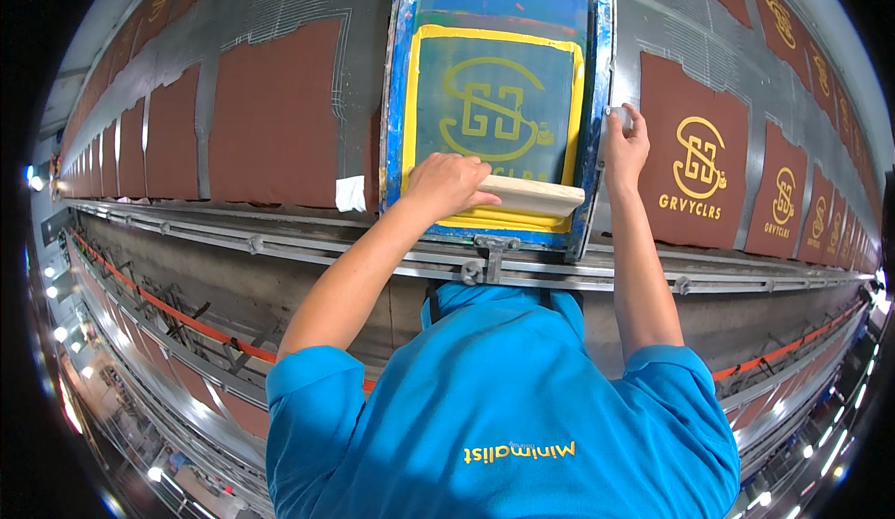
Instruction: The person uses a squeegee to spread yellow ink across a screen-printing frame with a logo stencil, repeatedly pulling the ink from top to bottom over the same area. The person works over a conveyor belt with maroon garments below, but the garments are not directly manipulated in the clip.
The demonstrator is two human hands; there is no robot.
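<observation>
My left hand grips a pale squeegee, which lies crosswise near the lower edge of a printing screen. The screen has a blue-stained metal frame and a yellow border round a see-through logo stencil. My right hand has its fingers curled on a small pale fitting at the frame's right edge. Beside the screen, to the right, lies a maroon fabric panel with a yellow printed logo. Plain maroon panels lie to the left.
Metal rails with a bracket below the screen run along the bench's near edge. A small white cloth or paper lies left of the screen. An orange strip runs along another long bench below. My blue shirt fills the lower middle.
</observation>
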